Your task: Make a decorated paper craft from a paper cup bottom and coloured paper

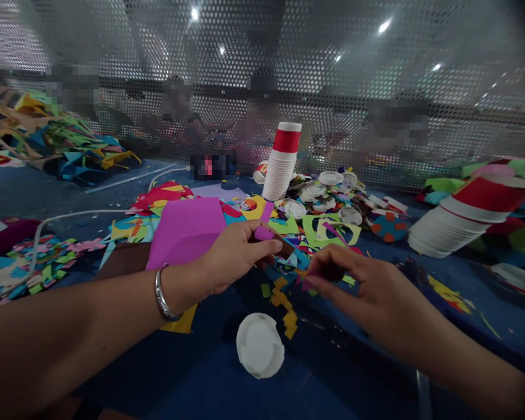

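My left hand (240,251), closed, grips a purple paper strip (267,212). A small brown piece (287,247) shows at its fingertips; whether the hand also grips it I cannot tell. Thumb and forefinger of my right hand (359,283) are pinched together on a small purple paper piece (305,283). Several little yellow paper pieces (282,297) lie just below, between the two hands. Nearer to me, a round white paper cup base (260,345) with a low rim rests on the blue table. A large purple sheet (190,230) lies beyond my left forearm.
A tall stack of paper cups (280,166) stands behind my hands; another stack (464,219) leans at right. Cut cup bases (312,191) and coloured scraps (332,230) spread before a perforated metal screen (227,76). Small cut pieces (48,259) and a white cable (39,233) lie left.
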A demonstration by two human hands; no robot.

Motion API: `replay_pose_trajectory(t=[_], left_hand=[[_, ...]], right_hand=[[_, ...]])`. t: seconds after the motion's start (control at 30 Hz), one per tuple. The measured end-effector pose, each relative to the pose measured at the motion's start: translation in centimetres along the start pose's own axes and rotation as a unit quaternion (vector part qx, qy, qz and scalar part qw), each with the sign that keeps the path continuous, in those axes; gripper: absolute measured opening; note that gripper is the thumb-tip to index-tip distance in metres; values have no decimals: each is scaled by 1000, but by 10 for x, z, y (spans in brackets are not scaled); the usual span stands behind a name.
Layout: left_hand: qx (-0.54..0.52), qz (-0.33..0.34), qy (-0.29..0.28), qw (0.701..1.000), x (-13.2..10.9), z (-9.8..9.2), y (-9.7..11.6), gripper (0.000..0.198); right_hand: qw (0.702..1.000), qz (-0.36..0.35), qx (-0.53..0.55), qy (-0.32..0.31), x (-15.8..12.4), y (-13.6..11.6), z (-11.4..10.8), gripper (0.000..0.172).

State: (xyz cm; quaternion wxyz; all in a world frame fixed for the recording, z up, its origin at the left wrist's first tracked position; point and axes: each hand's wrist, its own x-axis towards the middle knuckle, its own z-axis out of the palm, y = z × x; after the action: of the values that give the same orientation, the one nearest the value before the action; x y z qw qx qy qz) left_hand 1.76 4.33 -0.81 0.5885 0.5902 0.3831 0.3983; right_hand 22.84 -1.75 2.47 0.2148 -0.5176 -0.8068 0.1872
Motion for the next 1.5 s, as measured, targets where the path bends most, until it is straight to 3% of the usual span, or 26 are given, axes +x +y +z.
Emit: replay_pose_trajectory(t=[0.27, 0.53, 0.63, 0.83, 1.5], left_hand=[[26, -3, -4, 1000, -3, 2, 3, 17], [5, -6, -61, 998, -9, 7, 0, 15], [-6, 12, -76, 997, -10, 9, -1, 12], [-2, -6, -79, 997, -12, 13, 3, 13], [-37, -4, -147, 988, -14, 11, 2, 32]], right_hand=[[996, -39, -66, -35, 0, 11, 4, 15], [997, 15, 68, -14, -3, 7, 4, 10], [994, 28, 108, -17, -2, 7, 7, 21], [988, 32, 145, -40, -3, 5, 10, 30], [963, 72, 246, -83, -2, 6, 9, 26]])
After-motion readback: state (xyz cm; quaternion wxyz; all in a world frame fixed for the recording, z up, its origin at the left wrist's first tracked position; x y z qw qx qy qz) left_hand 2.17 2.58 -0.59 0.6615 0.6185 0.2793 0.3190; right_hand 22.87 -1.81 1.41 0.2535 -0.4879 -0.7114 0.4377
